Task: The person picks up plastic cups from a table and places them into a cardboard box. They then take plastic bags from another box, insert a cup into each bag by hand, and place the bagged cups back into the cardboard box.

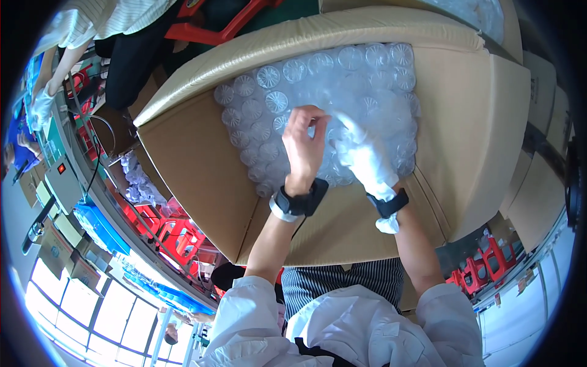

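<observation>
My left hand (304, 140), bare, is over a large open cardboard box (189, 165), its fingers closed in a pinch. Its fingertips meet the tip of the white glove (373, 168) on my right hand (361, 150); whether they grip it or something thin and clear, I cannot make out. Glare and blur hide how the gloved fingers are set. Below both hands, rows of clear round plastic containers (268, 76) with ribbed ends fill the box. A hazy clear film seems to lie over the middle ones. Black bands circle both my wrists.
Tan padding or film covers the box's far flap (306, 30). To the left are a long workbench (131, 241), a grey control box (63, 177), a blue tray (101, 226) and red stools (177, 235). A co-worker's gloved hand (43, 107) shows upper left. More cartons (538, 189) stand at right.
</observation>
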Tool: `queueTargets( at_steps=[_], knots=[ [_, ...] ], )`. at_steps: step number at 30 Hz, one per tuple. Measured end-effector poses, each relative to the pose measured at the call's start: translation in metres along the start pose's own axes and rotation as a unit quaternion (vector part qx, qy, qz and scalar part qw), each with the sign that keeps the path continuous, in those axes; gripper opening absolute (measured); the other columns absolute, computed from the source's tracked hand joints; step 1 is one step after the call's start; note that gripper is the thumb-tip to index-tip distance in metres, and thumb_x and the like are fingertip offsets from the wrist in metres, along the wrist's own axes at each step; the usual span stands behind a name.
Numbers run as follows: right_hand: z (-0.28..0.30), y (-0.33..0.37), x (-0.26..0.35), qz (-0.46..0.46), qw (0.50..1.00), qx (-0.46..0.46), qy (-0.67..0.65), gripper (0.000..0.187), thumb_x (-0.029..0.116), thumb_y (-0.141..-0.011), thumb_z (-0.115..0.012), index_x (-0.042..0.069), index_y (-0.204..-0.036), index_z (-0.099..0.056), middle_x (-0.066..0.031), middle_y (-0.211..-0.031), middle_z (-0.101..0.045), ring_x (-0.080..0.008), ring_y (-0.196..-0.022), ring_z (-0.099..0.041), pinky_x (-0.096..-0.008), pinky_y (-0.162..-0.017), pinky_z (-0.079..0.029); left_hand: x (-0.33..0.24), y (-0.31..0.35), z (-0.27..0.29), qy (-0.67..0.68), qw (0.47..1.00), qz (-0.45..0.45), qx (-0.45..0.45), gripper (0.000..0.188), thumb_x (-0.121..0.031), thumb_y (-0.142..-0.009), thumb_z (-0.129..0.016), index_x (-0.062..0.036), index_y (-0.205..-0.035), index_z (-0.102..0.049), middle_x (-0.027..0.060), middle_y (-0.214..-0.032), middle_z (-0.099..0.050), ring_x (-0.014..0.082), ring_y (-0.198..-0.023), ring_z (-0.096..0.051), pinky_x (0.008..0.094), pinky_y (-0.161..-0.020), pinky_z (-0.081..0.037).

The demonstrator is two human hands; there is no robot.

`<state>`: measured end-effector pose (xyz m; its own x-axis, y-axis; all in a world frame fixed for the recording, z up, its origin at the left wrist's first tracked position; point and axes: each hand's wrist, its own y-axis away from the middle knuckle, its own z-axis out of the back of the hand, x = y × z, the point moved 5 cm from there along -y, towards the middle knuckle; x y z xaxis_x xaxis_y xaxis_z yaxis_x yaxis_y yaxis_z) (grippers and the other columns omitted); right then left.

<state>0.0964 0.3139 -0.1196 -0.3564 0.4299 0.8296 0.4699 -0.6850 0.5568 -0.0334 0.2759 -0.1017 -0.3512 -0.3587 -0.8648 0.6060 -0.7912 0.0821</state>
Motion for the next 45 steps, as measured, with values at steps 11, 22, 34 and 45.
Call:
queueTargets(
  at_steps=[11, 22, 34, 45],
  knots=[
    [0.006, 0.005, 0.015, 0.008, 0.982, 0.108, 0.154, 0.025, 0.022, -0.087, -0.052, -0.001, -0.097, -0.053, -0.0026, -0.062, -0.055, -0.0101, -0.056, -0.053, -0.0262, -0.052, -0.042, 0.022, -0.048, -0.017, -0.029, 0.994, -0.078, 0.072, 0.031, 0.011, -0.068, -0.056, -0.0049, -0.094, -0.057, 0.0134, -0.092, -0.056, 0.0263, -0.082, -0.059, 0.0339, -0.071, -0.05],
    [0.042, 0.007, 0.028, 0.056, 0.915, -0.012, 0.399, 0.02, 0.025, -0.085, -0.054, 0.005, -0.085, -0.052, -0.0038, -0.067, -0.06, -0.0116, -0.051, -0.055, -0.0258, -0.049, -0.045, 0.057, -0.079, -0.071, -0.325, 0.92, -0.179, 0.123, 0.054, -0.009, -0.068, -0.064, -0.0126, -0.12, -0.048, 0.0126, -0.113, -0.048, 0.0281, -0.095, -0.051, 0.0416, -0.081, -0.041],
    [0.031, -0.017, 0.056, 0.083, 0.982, -0.152, -0.071, 0.011, 0.007, -0.073, -0.061, 0.009, -0.082, -0.056, 0.0012, -0.076, -0.056, -0.0159, -0.064, -0.056, -0.0296, -0.053, -0.045, 0.02, -0.032, -0.023, 0.397, 0.859, 0.225, 0.229, 0.06, -0.013, -0.073, -0.068, -0.0047, -0.126, -0.041, 0.0073, -0.112, -0.046, 0.0154, -0.097, -0.05, 0.0305, -0.079, -0.046],
    [0.025, -0.052, 0.035, 0.243, 0.963, 0.015, 0.116, 0.014, 0.015, -0.081, -0.06, 0.005, -0.091, -0.059, -0.0007, -0.079, -0.06, -0.0087, -0.063, -0.055, -0.0242, -0.053, -0.042, 0.078, -0.052, -0.008, 0.182, 0.962, 0.147, 0.14, 0.054, -0.006, -0.073, -0.065, -0.0067, -0.123, -0.045, 0.01, -0.119, -0.046, 0.0232, -0.1, -0.052, 0.034, -0.081, -0.045]
  ],
)
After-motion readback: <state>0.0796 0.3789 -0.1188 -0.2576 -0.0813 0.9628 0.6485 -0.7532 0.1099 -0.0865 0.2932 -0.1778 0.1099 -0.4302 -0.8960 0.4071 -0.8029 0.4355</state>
